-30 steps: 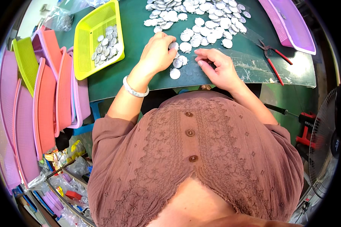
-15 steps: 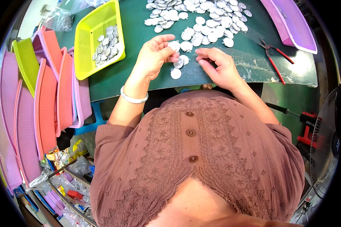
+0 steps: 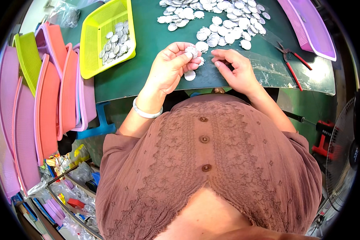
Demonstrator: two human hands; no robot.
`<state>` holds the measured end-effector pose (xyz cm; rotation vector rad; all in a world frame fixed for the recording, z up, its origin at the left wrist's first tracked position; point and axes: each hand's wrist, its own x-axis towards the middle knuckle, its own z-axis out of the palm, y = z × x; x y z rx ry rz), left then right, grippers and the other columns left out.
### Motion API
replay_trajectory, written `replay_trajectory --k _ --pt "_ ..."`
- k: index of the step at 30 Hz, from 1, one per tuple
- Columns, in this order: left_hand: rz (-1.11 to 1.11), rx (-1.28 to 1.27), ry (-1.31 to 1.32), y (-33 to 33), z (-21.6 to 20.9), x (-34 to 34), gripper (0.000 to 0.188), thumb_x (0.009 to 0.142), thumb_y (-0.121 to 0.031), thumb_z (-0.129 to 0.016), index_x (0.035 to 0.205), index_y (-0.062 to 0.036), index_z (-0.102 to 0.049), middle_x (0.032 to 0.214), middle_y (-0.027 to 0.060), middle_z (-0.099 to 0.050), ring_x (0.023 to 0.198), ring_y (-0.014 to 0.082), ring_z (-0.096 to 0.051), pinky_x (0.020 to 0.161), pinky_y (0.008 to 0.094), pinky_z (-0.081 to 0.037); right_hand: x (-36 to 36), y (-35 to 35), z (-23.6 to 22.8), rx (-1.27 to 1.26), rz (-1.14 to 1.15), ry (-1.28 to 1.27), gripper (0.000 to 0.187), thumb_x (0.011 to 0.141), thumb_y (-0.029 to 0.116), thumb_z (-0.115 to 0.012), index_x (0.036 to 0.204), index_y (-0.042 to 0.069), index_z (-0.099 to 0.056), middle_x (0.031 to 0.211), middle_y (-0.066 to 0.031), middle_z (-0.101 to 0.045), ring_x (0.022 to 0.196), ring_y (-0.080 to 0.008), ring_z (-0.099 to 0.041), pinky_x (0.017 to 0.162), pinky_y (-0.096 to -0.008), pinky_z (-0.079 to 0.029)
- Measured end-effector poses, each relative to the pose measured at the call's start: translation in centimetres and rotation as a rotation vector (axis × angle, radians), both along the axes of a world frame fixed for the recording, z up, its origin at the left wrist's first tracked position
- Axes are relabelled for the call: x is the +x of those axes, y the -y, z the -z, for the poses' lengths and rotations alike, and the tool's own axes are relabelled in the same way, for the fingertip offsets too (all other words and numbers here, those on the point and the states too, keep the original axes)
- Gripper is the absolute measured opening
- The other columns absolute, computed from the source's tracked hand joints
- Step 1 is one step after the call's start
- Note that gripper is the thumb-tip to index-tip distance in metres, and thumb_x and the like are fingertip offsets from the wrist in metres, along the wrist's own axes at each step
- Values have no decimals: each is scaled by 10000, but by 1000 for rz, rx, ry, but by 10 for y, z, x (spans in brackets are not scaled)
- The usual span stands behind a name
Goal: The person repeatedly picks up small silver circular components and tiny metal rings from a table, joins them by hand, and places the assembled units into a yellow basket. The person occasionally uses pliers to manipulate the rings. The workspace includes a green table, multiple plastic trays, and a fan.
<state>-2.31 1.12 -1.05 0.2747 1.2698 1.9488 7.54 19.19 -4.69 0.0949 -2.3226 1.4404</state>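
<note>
My left grip (image 3: 170, 66) pinches one silver disc (image 3: 191, 51) between thumb and fingers, above the desk (image 3: 148, 32) and a little in from its near edge; my right grip (image 3: 238, 70) is loosely curled beside it, with a gap between thumb and fingertips and nothing showing there. The disc looks flat with a bumpy rim, so I judge a lopsided pinch could let it slip, and this near the edge it might roll over. A loose disc (image 3: 190, 75) lies even nearer that edge, where a careless wrist could sweep it off. The pliers (image 3: 285, 51) have a red handle reaching the near edge toward the right corner; my forearm swinging out could snag it. Discs in the heap (image 3: 228, 36) overlap, so pulling one might drag its neighbours. My left fingers partly cover another disc (image 3: 202, 61), I can't see inside my right palm, and the heap and the yellow-green basket (image 3: 91, 52) toward the desk's left edge are both cut off at the top of my view.
</note>
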Motion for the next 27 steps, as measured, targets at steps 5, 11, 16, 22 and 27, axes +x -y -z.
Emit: replay_trajectory --k 5,11,16,22,27 --pt "-42 3 59 3 -9 6 231 869 -69 -519 1074 36 -502 1014 186 -593 919 236 -613 783 273 -523 -1 -1 -1 50 -2 -11 252 779 30 -602 1031 40 -597 828 -104 -609 753 -197 -619 650 -280 -493" --pt "-60 11 120 7 -16 7 305 879 -57 -486 1160 58 -461 1042 212 -581 948 266 -606 799 281 -523 -1 1 -2 49 4 -12 242 782 36 -602 1024 40 -600 819 -97 -605 741 -192 -615 647 -275 -491" --pt "-44 44 123 9 -14 6 308 875 -66 -498 1155 59 -461 1015 202 -586 933 263 -606 816 302 -516 1 -1 -2 96 -21 39 279 798 -9 -567 1075 23 -577 888 -80 -614 792 -146 -601 674 -243 -466" --pt "-63 66 139 24 11 -4 267 856 -61 -509 1099 49 -485 930 131 -593 863 230 -607 736 300 -512 -1 4 -6 132 11 4 249 757 32 -608 1006 47 -600 801 -91 -609 718 -212 -599 635 -296 -484" --pt "173 450 392 33 29 -13 329 905 -181 -404 1137 45 -463 994 164 -589 892 260 -600 743 324 -504 -7 12 -10 303 -25 -56 310 718 45 -631 1023 63 -577 835 -90 -604 776 -251 -574 673 -340 -477"
